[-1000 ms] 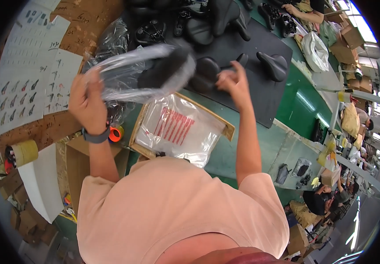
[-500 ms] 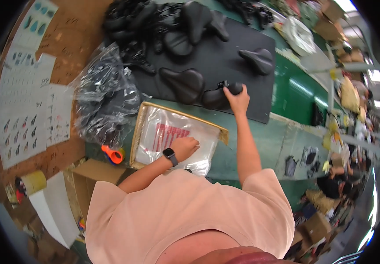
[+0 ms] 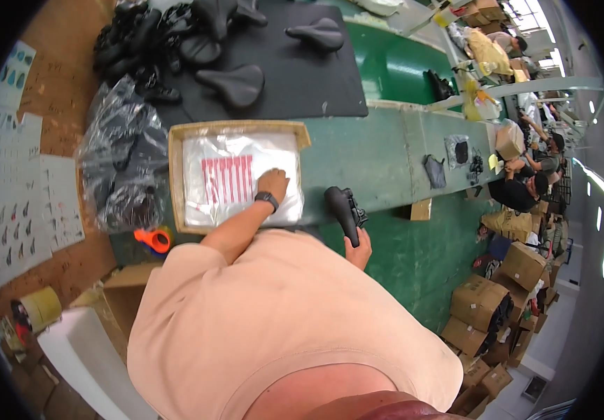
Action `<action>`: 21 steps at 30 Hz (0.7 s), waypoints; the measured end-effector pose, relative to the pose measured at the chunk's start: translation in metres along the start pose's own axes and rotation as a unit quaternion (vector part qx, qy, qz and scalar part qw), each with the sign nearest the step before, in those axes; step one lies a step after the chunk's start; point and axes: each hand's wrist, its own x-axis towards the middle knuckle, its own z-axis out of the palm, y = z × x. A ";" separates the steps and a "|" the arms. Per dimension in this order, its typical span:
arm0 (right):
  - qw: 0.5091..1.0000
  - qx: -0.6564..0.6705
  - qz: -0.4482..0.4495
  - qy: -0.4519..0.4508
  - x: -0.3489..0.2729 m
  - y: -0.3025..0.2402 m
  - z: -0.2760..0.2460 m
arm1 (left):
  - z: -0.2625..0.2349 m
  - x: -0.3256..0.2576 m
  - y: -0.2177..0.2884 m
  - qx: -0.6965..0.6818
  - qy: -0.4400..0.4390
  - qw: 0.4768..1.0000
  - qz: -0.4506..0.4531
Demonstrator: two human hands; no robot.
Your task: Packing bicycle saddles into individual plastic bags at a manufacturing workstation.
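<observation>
In my right hand (image 3: 359,249) is a black bicycle saddle (image 3: 342,210), gripped by its narrow end beyond the workbench's front edge. Its clamp and rails face right. My left hand (image 3: 274,186) has its fingers curled against the top of a stack of clear plastic bags (image 3: 197,150) with red print. Whatever the fingertips may pinch is hidden. The bags lie in a shallow cardboard tray (image 3: 176,183). Behind the tray, another black saddle (image 3: 237,85) rests on a dark mat (image 3: 302,94), and one more saddle (image 3: 323,33) sits farther right.
A pile of black saddles (image 3: 134,35) fills the mat's far left. Beside the tray are a large clear plastic bag (image 3: 123,157) and an orange tape dispenser (image 3: 153,241). The green workbench (image 3: 358,150) continues right, towards other people at work. Cardboard boxes (image 3: 480,301) stand at the right.
My right hand has brought the saddle off the mat, toward me and past the bench edge. My left hand now sits lower on the bag stack. The view has shifted right.
</observation>
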 end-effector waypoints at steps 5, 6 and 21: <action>0.988 -0.057 0.075 -0.125 -0.022 -0.027 -0.022 | 0.012 -0.013 0.020 0.035 0.083 0.995 -0.053; 0.987 -0.053 0.072 -0.134 -0.014 -0.019 -0.018 | 0.015 -0.012 0.023 0.019 0.093 0.993 -0.074; 0.767 0.408 0.182 -0.461 0.094 0.035 -0.014 | -0.002 -0.051 0.049 -0.391 0.132 0.850 -0.329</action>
